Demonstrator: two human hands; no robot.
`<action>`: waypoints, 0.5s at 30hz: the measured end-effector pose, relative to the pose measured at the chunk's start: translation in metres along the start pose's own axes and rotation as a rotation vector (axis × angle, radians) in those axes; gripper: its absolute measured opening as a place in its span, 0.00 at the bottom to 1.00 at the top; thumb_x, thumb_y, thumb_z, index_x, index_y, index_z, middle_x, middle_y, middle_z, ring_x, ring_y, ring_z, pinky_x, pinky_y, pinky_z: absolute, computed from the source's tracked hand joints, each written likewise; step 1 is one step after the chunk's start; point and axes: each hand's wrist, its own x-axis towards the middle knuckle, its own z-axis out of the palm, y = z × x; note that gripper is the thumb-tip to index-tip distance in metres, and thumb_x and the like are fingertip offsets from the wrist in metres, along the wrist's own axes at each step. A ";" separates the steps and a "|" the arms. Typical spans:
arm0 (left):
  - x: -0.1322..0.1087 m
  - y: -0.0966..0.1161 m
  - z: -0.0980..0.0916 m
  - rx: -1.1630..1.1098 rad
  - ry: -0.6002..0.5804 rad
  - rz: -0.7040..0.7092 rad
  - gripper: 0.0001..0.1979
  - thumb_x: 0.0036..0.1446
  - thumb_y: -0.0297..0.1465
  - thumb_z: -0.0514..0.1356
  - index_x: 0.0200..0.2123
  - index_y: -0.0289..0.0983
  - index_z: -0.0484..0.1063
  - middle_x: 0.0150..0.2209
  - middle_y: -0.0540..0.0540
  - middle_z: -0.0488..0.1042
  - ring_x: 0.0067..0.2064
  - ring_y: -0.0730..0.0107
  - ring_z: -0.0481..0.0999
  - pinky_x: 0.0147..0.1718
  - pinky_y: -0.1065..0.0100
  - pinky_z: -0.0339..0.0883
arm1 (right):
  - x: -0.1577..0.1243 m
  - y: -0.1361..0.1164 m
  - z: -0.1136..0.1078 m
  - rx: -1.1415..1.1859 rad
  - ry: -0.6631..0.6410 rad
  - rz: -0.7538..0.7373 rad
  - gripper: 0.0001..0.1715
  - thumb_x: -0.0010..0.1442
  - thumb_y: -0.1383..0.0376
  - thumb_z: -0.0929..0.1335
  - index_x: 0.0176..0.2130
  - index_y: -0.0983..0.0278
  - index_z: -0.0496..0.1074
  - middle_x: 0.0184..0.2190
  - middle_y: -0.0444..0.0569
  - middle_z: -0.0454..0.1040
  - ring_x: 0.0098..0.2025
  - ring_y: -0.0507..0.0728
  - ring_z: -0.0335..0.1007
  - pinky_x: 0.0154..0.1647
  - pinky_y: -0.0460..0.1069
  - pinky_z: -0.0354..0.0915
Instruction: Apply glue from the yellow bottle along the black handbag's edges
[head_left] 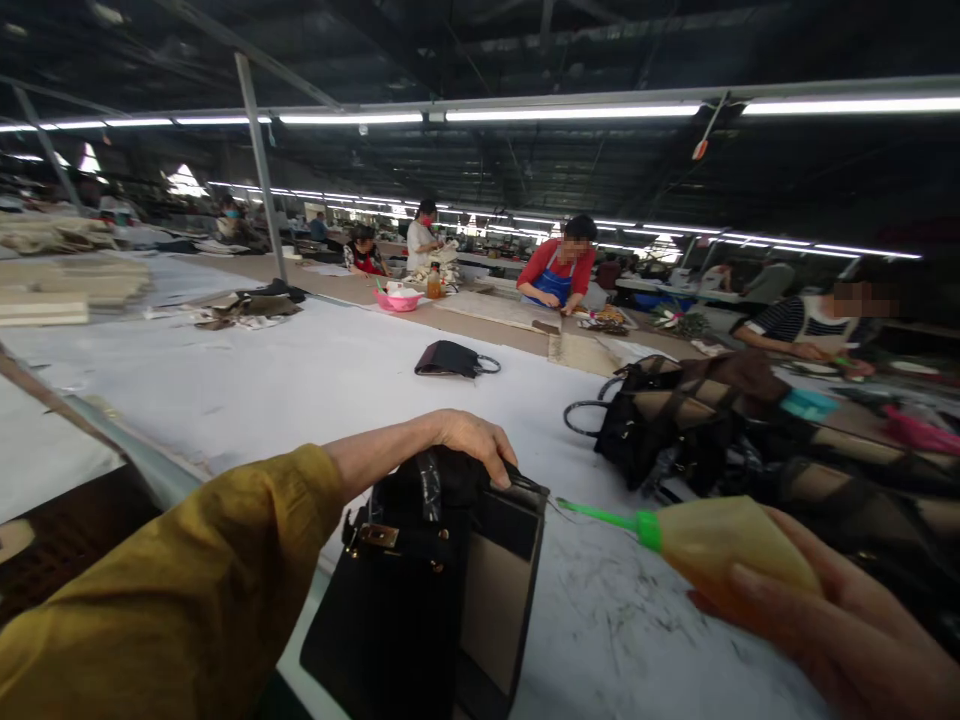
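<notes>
A black handbag (390, 610) with a gold-coloured clasp and a beige side panel is at the near edge of the white table. Reaching across it, my left hand (476, 445) pinches the bag's top corner between thumb and fingers. My right hand (832, 590), at the lower right, is wrapped round a squeeze bottle (731, 550) of amber liquid. The bottle's long green nozzle points left, its tip close to the pinched corner. Thin dark strands show between the tip and the bag; whether they touch is hard to tell.
Black and beige handbags (675, 410) are heaped on the right. Another dark bag (454, 360) lies farther out on the white table (322, 370). Fabric scraps (251, 305) and a pink basin (397, 300) are beyond. A person in a blue apron (559, 275) works across the table.
</notes>
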 end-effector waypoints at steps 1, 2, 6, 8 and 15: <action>0.001 -0.001 -0.001 0.000 -0.012 0.000 0.11 0.43 0.32 0.65 0.34 0.36 0.77 0.28 0.50 0.76 0.28 0.71 0.73 0.28 0.72 0.68 | -0.005 -0.005 0.001 -0.061 -0.026 0.005 0.40 0.31 0.59 0.78 0.47 0.58 0.71 0.43 0.56 0.73 0.41 0.70 0.71 0.37 0.55 0.71; 0.003 -0.002 -0.001 -0.003 -0.024 0.002 0.11 0.43 0.31 0.65 0.34 0.36 0.77 0.29 0.50 0.76 0.28 0.71 0.73 0.28 0.72 0.68 | -0.009 -0.008 0.003 -0.122 -0.031 -0.002 0.40 0.32 0.58 0.78 0.47 0.59 0.71 0.42 0.54 0.74 0.40 0.69 0.71 0.36 0.53 0.71; 0.007 -0.003 -0.002 0.023 -0.029 0.004 0.10 0.43 0.30 0.65 0.32 0.36 0.77 0.29 0.49 0.77 0.29 0.70 0.74 0.29 0.73 0.68 | -0.015 -0.007 0.008 -0.211 0.017 -0.107 0.34 0.35 0.57 0.77 0.44 0.61 0.72 0.38 0.50 0.75 0.39 0.64 0.72 0.34 0.47 0.70; 0.010 -0.002 -0.001 0.033 -0.034 -0.010 0.10 0.43 0.31 0.65 0.32 0.36 0.77 0.29 0.49 0.77 0.29 0.70 0.74 0.28 0.72 0.69 | -0.015 -0.005 0.010 -0.215 0.046 -0.168 0.31 0.36 0.57 0.76 0.42 0.61 0.74 0.38 0.49 0.75 0.39 0.63 0.72 0.35 0.45 0.69; 0.018 -0.002 0.002 -0.001 -0.083 -0.067 0.09 0.42 0.32 0.66 0.30 0.37 0.77 0.27 0.49 0.76 0.26 0.69 0.73 0.26 0.71 0.69 | -0.010 -0.008 0.020 -0.347 -0.017 -0.230 0.29 0.36 0.53 0.76 0.40 0.59 0.77 0.36 0.47 0.77 0.38 0.62 0.73 0.37 0.45 0.70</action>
